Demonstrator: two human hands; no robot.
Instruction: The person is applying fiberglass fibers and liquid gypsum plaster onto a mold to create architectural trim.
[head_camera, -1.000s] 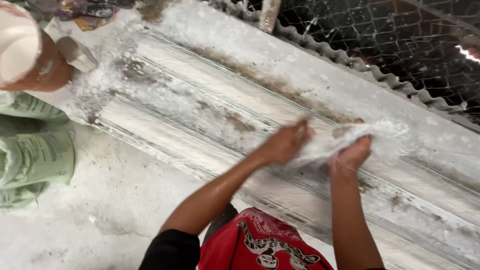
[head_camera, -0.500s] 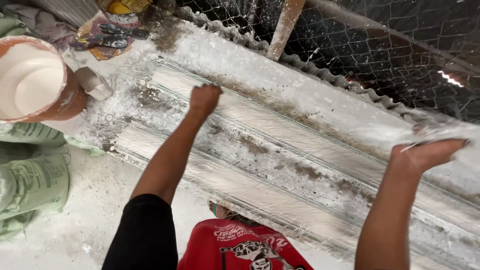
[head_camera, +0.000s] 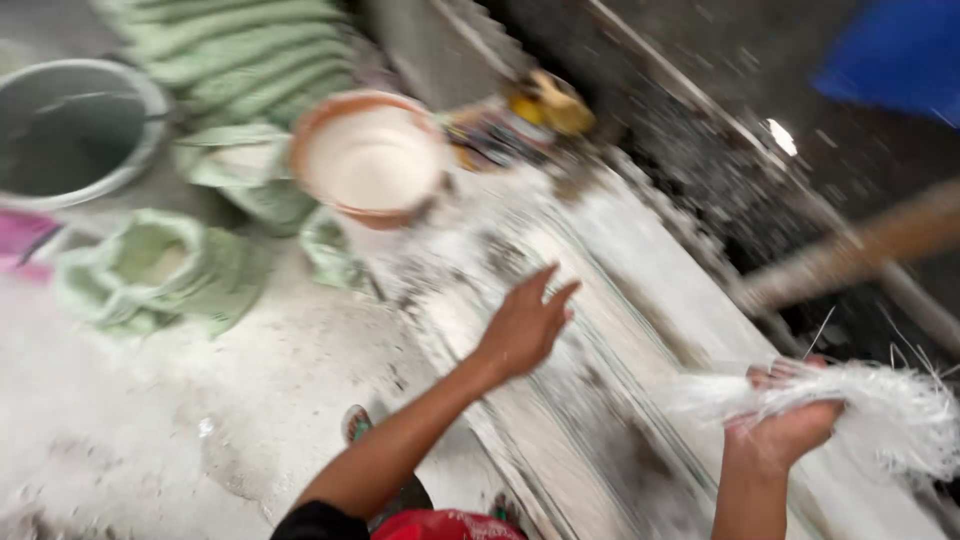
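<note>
My left hand (head_camera: 527, 322) hovers open, fingers spread, over a long white-dusted mould bench (head_camera: 600, 330) with raised ribs. My right hand (head_camera: 785, 425) is palm up at the lower right, holding a bundle of white fibre strands (head_camera: 850, 405) that spreads out to the right. An orange-rimmed bowl of white powder or paste (head_camera: 370, 160) stands at the far end of the bench, beyond my left hand. The picture is blurred by motion.
Green woven sacks (head_camera: 240, 60) are stacked at the back left, and one open sack (head_camera: 160, 265) lies on the white-dusted floor (head_camera: 200, 420). A grey bucket (head_camera: 75, 125) stands at the far left. Wire mesh and a wooden pole (head_camera: 850, 250) run along the right.
The view has swung left, bringing bucket and sacks into sight. My left hand has opened above the bench. My right hand now holds the fibre bundle palm up.
</note>
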